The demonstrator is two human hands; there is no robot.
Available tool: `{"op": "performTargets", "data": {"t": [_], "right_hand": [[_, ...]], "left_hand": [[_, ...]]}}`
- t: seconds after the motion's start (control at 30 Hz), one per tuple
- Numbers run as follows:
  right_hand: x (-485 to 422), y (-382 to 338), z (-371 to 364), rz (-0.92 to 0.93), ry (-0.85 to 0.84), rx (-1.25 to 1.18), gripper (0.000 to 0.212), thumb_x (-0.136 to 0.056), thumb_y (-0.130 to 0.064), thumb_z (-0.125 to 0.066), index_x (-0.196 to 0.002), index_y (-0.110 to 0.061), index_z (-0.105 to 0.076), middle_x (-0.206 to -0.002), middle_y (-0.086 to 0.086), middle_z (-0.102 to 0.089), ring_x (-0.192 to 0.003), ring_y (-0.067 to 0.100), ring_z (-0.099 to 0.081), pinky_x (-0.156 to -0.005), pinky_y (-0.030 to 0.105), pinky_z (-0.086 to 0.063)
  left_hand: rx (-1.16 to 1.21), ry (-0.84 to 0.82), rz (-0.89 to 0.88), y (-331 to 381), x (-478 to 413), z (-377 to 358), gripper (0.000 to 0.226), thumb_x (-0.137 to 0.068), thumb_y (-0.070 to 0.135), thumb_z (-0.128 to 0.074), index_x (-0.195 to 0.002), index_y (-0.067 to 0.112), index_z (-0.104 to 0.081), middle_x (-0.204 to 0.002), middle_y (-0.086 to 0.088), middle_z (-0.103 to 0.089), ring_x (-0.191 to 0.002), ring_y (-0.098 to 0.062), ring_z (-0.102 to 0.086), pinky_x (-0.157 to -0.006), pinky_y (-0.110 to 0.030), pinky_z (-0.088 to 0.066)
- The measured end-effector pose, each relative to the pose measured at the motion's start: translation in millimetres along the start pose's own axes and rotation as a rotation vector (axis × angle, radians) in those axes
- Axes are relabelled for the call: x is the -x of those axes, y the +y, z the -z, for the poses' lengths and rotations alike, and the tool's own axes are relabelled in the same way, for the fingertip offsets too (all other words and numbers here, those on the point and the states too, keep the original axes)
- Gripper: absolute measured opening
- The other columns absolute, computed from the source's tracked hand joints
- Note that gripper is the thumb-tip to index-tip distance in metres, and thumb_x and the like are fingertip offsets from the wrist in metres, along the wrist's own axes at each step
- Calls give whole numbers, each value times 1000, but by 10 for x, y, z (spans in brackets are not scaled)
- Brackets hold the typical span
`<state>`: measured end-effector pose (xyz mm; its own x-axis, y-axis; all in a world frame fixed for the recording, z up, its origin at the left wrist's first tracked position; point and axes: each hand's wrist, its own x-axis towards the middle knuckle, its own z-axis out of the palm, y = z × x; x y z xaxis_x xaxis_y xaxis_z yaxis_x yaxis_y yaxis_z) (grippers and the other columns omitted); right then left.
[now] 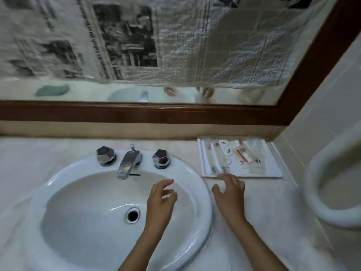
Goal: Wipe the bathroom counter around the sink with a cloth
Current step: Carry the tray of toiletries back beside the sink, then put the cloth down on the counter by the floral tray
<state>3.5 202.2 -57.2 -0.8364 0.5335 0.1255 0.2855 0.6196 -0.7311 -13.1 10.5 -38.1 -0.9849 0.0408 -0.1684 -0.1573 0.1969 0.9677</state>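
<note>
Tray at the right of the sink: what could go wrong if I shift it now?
1. The tray carries loose small items; a tilt or jerk by the right hand could spill them onto the counter or into the sink.
2. Neither hand holds a cloth; the left hand is open over the sink, so the cleared spot may go unwiped.
</note>
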Motion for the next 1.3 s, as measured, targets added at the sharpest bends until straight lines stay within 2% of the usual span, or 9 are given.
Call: {"op": "performTargets", "data": {"t": [0.2, 0.47, 0.63, 0.77, 0.9, 1.03, 1.1, 1.2, 1.3], "right_hand": [[1399, -943, -802, 260, -308, 5, 31, -84, -13, -65, -115, -18, -62, -118, -6, -58, -109, 7, -36, -91, 19, -32], [2803, -2234, -2031, 472, -639, -22, 39, -78, -28, -49, -115, -21, -61, -110, -18, -49, -107, 7, -37, -85, 15, -27], [3251, -2929, -2695, 510, -779, -79, 29, -88, -17, -58, -117, -23, -61, -114, -15, -55, -115, 8, -43, -86, 16, -32], [3346, -3436, -3221, 496, -845, -66, 29, -89, -17, -58, -117, -23, -61, -109, -15, -55, -115, 13, -47, -86, 21, -39], [3292, -3955, -3876, 509, -827, -92, 30, -87, -13, -60, -116, -17, -64, -105, -9, -58, -112, 18, -52, -89, 28, -46], [3134, -4524, -4555, 488, -790, -99, 28, -84, -11, -58, -111, -10, -66, -107, 2, -63, -98, 17, -55, -78, 29, -47], [3069, -4743, -4851, 508, -755, -11, 31, -84, -15, -57, -114, -9, -63, -114, 7, -62, -100, 21, -54, -81, 36, -51], [2964, -5006, -5264, 515, -823, 176, 49, -90, -29, -56, -136, -16, -48, -133, 4, -51, -119, 24, -46, -97, 39, -45], [2942, -5197, -5480, 530, -896, 330, 39, -85, -34, -60, -119, -17, -54, -118, 3, -54, -103, 22, -51, -85, 37, -48]], "left_hand": [[7, 240, 46, -496, 969, 1602, 27, -86, 2, -65, -98, 26, -69, -105, 8, -68, -81, -3, -63, -69, -12, -46], [-1, 558, 102, -1134, 1810, 3509, 26, -85, 4, -67, -91, 29, -70, -95, 15, -70, -79, 0, -62, -66, -13, -47], [-113, 699, 136, -1423, 2023, 4524, 30, -86, 6, -66, -88, 36, -64, -94, 9, -65, -82, 1, -59, -64, -8, -44], [-249, 741, 158, -1600, 1882, 5161, 36, -85, 8, -64, -88, 43, -57, -93, 13, -59, -82, 1, -58, -66, -4, -39], [-315, 732, 160, -1748, 1536, 5786, 25, -88, 14, -61, -100, 35, -59, -102, 20, -51, -94, 2, -53, -68, -5, -37], [-403, 734, 151, -1864, 1091, 6398, 23, -90, 15, -60, -108, 30, -59, -109, 19, -50, -103, -2, -49, -75, -8, -37], [-438, 719, 168, -1900, 876, 6680, 24, -90, 14, -60, -108, 29, -59, -113, 15, -50, -106, -4, -48, -84, -16, -38], [-510, 658, 158, -2001, 477, 7118, 26, -89, 14, -60, -110, 29, -59, -115, 15, -47, -110, -6, -48, -88, -19, -36], [-552, 643, 156, -2044, 147, 7448, 27, -88, 13, -61, -112, 25, -60, -118, 14, -45, -113, -5, -44, -89, -17, -32]]}}
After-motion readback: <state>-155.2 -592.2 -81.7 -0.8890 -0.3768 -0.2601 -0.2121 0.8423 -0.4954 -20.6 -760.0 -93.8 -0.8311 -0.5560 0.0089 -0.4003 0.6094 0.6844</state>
